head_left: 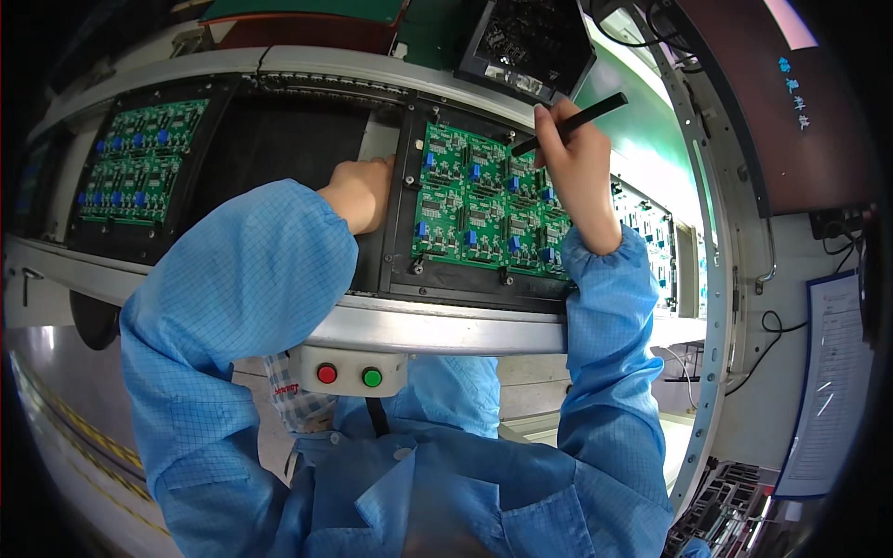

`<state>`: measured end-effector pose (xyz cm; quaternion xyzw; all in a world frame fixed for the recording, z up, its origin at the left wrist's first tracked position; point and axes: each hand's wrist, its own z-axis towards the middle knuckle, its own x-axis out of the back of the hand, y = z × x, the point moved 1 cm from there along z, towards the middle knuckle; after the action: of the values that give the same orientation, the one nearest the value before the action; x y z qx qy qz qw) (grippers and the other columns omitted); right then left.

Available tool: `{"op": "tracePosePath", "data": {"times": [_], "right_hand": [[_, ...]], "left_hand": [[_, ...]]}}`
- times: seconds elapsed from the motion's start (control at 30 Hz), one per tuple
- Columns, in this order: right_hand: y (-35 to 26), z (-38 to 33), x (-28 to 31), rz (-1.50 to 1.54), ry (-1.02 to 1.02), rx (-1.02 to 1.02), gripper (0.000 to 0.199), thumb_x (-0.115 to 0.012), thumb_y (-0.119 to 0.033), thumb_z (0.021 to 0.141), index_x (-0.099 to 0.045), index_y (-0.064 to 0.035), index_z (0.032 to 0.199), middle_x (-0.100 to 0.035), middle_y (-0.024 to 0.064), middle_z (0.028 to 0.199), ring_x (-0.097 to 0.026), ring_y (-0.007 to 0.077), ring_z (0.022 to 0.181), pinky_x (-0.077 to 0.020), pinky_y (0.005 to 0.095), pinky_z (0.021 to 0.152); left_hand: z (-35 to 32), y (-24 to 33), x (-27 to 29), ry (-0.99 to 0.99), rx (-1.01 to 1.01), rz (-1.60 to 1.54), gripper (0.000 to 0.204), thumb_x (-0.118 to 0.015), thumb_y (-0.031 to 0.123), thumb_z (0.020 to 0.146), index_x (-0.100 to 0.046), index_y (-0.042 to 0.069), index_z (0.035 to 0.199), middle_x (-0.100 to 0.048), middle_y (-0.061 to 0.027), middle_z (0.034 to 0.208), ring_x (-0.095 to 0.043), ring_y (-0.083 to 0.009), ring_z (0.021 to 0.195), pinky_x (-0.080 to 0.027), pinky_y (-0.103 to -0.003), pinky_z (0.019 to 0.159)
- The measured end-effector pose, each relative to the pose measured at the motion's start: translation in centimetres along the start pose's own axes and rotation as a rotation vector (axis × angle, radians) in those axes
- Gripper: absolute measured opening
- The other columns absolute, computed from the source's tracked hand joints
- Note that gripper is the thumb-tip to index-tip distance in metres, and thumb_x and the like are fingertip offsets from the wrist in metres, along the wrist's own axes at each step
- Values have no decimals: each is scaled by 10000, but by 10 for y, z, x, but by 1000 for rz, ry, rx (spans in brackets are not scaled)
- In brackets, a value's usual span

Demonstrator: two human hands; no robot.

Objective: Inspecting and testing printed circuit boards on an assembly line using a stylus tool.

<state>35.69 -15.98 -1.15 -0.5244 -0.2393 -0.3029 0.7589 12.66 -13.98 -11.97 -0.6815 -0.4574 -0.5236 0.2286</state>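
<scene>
A green circuit board panel (453,197) with rows of blue parts lies in a black carrier frame (465,282) on the conveyor in front of me. My right hand (579,153) pinches a slim black pen-shaped tool (595,112) over the panel's upper right. The tool slants, its lower end close to the board; whether it touches I cannot tell. My left hand (363,193) is curled beside the frame's left edge. Its fingertips are turned away, so anything in them is hidden.
Another loaded carrier (139,163) sits farther left on the conveyor, and more boards (651,232) lie beyond my right forearm. A metal rail (446,327) runs along the front, with a red and green button box (353,372) below. A dark monitor (781,121) hangs at right.
</scene>
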Motion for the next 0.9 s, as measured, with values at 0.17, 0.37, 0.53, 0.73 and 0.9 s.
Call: {"op": "tracePosePath", "data": {"times": [0.17, 0.37, 0.53, 0.73, 0.9], "right_hand": [[20, 5, -3, -71, -18, 22, 270, -602, -212, 976, -550, -8, 807, -567, 103, 548, -600, 175, 484, -437, 317, 482], [20, 1, 1, -53, -24, 22, 258, -606, -228, 973, -568, -20, 826, -541, 95, 529, -564, 177, 468, -416, 330, 470], [8, -17, -2, 44, -87, 109, 260, -629, -231, 960, -570, -19, 821, -532, 103, 527, -541, 196, 453, -400, 330, 464], [8, -22, -10, -4, -130, 129, 260, -645, -221, 952, -558, -18, 815, -500, 113, 529, -485, 204, 448, -383, 338, 461], [6, -28, -1, 33, -123, 101, 263, -643, -218, 953, -547, -16, 813, -501, 116, 554, -474, 190, 455, -378, 342, 463]], "left_hand": [[11, -2, -14, 53, -43, -23, 449, -651, 255, 864, -582, -2, 1226, -656, -206, 1180, -678, -346, 1034, -559, -405, 858], [15, 0, -4, -16, 26, 25, 460, -652, 81, 823, -534, -56, 1246, -674, -197, 1166, -685, -312, 1060, -575, -379, 821], [5, -28, 22, 296, 101, -47, 258, -549, 48, 848, -562, -68, 1078, -688, -272, 988, -690, -393, 959, -564, -468, 766], [5, -44, 34, 432, 91, -212, 191, -464, 63, 926, -528, -28, 1081, -668, -241, 978, -648, -397, 970, -503, -484, 839], [3, -35, 41, 396, 121, -248, 222, -471, 92, 953, -530, -8, 1142, -676, -194, 1006, -643, -360, 1002, -491, -461, 855]]}}
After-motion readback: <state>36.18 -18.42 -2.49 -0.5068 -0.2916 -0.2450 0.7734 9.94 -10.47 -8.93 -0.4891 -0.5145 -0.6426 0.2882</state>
